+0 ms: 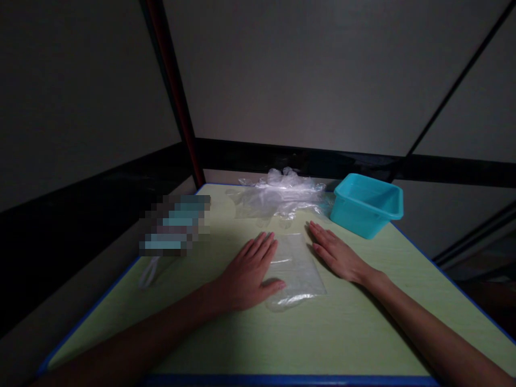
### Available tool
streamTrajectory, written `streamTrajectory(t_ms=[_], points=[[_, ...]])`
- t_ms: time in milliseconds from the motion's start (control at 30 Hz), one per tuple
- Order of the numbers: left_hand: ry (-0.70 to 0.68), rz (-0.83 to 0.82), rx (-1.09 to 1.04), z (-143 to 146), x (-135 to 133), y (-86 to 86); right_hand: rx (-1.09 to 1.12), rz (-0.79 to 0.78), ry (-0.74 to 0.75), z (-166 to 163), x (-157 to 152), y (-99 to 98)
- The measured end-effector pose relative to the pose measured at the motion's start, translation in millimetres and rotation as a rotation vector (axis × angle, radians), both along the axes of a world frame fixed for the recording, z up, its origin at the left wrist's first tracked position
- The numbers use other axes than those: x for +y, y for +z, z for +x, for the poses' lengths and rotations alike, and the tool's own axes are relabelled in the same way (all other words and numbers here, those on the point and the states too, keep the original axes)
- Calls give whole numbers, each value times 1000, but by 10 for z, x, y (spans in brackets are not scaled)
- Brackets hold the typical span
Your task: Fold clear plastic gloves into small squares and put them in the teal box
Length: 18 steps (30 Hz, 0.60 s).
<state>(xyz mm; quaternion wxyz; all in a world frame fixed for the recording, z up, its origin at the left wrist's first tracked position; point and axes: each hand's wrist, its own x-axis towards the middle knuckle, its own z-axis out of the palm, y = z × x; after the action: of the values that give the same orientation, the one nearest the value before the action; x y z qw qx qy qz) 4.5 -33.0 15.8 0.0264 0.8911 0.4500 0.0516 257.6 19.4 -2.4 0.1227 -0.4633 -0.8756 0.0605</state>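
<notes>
Bag (299,267) lies flat mid-table (363,333). Your left hand (248,271) rests on its left edge and your right hand (336,252) lies at its right edge. Each grip is spread, holding nothing. Advised: keep palms flat and pressure even to avoid creasing.

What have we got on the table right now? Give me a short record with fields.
table: green top, blue rim
bag: clear, lying flat mid-table between the hands
left hand: open, palm down, resting on the bag's left edge
right hand: open, palm down, flat on the table at the bag's right edge; contact with the bag unclear
pile: crumpled clear plastic, at the far edge behind the bag
bin: teal, upright, far right, beside the pile
</notes>
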Motion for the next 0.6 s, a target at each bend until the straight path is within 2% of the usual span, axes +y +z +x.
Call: streamTrajectory(t_ms=[300, 433, 600], points=[[13, -2, 33, -3, 20, -29, -64, -20, 93, -207, -152, 139], [11, -10, 55, 1, 13, -22, -102, -15, 149, -302, -204, 161], [10, -26, 68, -3, 16, -19, -141, 16, 148, -331, -224, 154]])
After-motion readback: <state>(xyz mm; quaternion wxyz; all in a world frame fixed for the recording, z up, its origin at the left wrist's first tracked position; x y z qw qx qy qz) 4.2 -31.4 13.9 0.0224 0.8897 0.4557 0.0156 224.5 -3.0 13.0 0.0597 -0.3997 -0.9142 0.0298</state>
